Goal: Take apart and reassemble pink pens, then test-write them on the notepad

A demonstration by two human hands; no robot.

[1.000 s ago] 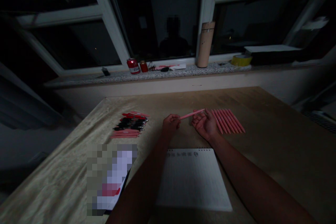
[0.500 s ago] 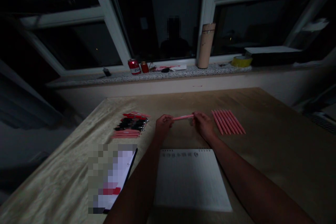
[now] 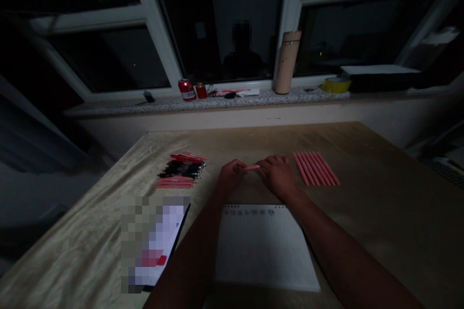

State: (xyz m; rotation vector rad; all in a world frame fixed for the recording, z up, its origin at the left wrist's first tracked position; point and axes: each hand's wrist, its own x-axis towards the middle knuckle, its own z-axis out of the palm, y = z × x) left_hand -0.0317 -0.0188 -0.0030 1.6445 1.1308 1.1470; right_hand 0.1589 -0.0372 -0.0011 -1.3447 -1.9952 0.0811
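Between my two hands, above the far edge of the notebook, a pink pen (image 3: 253,167) lies roughly level. My left hand (image 3: 232,174) is closed round its left end. My right hand (image 3: 278,172) is closed over its right part, so only a short middle stretch of the pen shows. To the right of my right hand, several pink pens (image 3: 316,168) lie side by side in a slanted row. Left of my left hand is a pile of pens (image 3: 181,170), red at the back, black in the middle and pink in front.
A spiral notebook (image 3: 266,251) lies between my forearms. Left of it is a tablet-like device (image 3: 165,241), partly blurred out. On the windowsill (image 3: 163,106) stand a red can (image 3: 187,90), a small red jar (image 3: 201,90), a tall tan cylinder (image 3: 288,63) and yellow tape (image 3: 336,85).
My hands have come closer together, and my right hand now covers more of the pen. The pen sits slightly lower in view. The pen pile and row have stayed put.
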